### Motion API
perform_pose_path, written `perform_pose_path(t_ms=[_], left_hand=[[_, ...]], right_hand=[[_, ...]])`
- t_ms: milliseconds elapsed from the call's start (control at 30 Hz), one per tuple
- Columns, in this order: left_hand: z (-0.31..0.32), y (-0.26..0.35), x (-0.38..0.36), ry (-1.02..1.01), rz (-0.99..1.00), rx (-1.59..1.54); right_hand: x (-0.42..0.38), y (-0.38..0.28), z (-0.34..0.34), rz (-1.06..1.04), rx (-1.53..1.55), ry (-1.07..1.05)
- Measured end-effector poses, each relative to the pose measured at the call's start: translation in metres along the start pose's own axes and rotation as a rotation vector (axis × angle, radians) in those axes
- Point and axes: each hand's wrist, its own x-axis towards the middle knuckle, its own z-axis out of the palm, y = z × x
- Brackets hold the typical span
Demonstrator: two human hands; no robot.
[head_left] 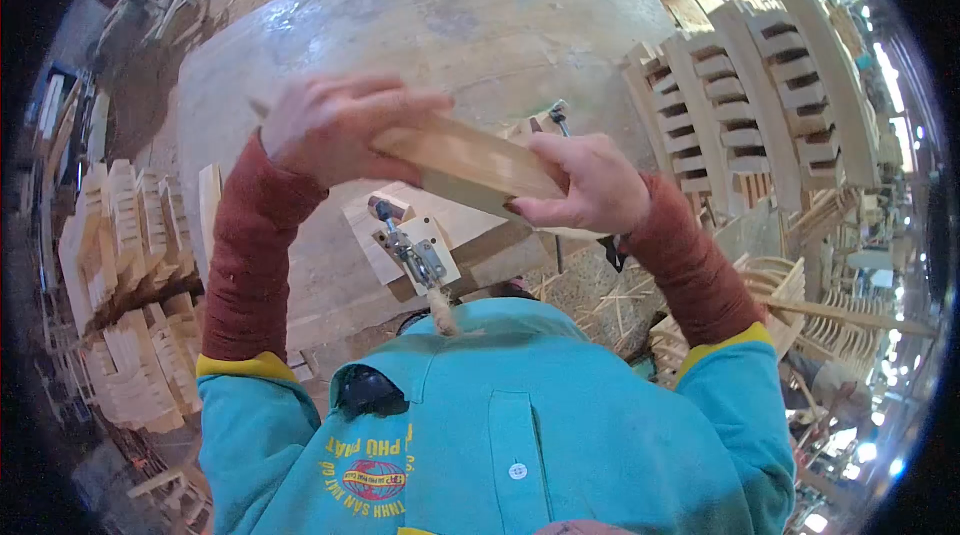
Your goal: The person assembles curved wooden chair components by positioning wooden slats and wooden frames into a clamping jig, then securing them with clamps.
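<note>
My left hand (345, 125) is closed around one end of a pale wooden piece (475, 160); motion blurs its fingers. At the other end, my right hand (590, 185) grips the piece, thumb on the near side. Both hands hold the wood tilted above the worktable (440, 45). Below it lies a flat wooden board (455, 220), partly covered by the held piece. A metal toggle clamp (415, 250) is mounted on a light block close to my body. The tip of a second clamp (559, 115) shows beyond my right hand.
Stacks of notched wooden parts (745, 100) stand to the right of the table, with more stacked wooden parts (125, 245) on the left. Curved slatted pieces (820, 320) lie at the lower right. Thin wood offcuts (620, 300) litter the floor near my right elbow.
</note>
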Motion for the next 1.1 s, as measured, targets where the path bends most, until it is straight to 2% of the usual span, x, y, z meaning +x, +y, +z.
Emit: perform_pose_path(t_ms=[100, 133, 200, 233, 267, 333, 367, 400, 500, 600, 700, 800, 900, 1000, 1100], left_hand=[[-0.017, 0.004, -0.006, 0.734, 0.034, 0.318], [-0.016, 0.013, -0.001, 1.11, -0.02, 0.019], [0.027, 0.034, 0.023, 1.479, -0.56, -0.631], [0.064, 0.032, -0.001, 1.219, -0.496, -1.043], [0.075, 0.047, 0.001, 1.121, -0.529, -1.243], [0.094, 0.079, 0.006, 0.913, -0.643, -1.622], [0.091, 0.087, 0.007, 0.924, -0.636, -1.632], [0.085, 0.097, 0.009, 0.935, -0.629, -1.643], [0.101, 0.088, 0.008, 1.026, -0.645, -1.66], [0.112, 0.08, 0.003, 1.041, -0.628, -1.643], [0.112, 0.084, 0.003, 1.072, -0.68, -1.577], [0.108, 0.087, 0.007, 1.085, -0.711, -1.551], [0.103, 0.09, 0.008, 1.116, -0.724, -1.663], [0.095, 0.08, 0.003, 1.2, -0.75, -1.717], [0.088, 0.062, -0.006, 1.243, -0.699, -1.707]], right_hand=[[0.0, 0.001, 0.016, 0.008, 0.215, 0.25], [0.002, -0.006, 0.017, 0.029, 0.297, 0.303], [0.007, -0.018, 0.023, 0.019, 0.437, 0.39], [0.009, -0.02, 0.031, -0.005, 0.494, 0.423], [0.011, -0.022, 0.036, -0.024, 0.552, 0.452], [0.013, -0.024, 0.041, -0.055, 0.51, 0.335], [0.012, -0.025, 0.043, -0.067, 0.493, 0.274], [0.012, -0.024, 0.038, -0.041, 0.685, 0.115], [0.024, -0.017, 0.061, -0.037, 0.969, 0.028], [0.019, -0.029, 0.075, -0.177, 0.792, 0.299], [0.012, -0.035, 0.058, -0.134, 0.344, 0.357], [0.006, -0.039, 0.059, -0.201, 0.197, 0.51], [-0.001, -0.039, 0.082, -0.08, 0.899, 0.613], [-0.004, -0.036, 0.053, -0.262, 1.116, 0.868], [-0.013, -0.025, 0.021, 0.018, 1.224, 0.502]])
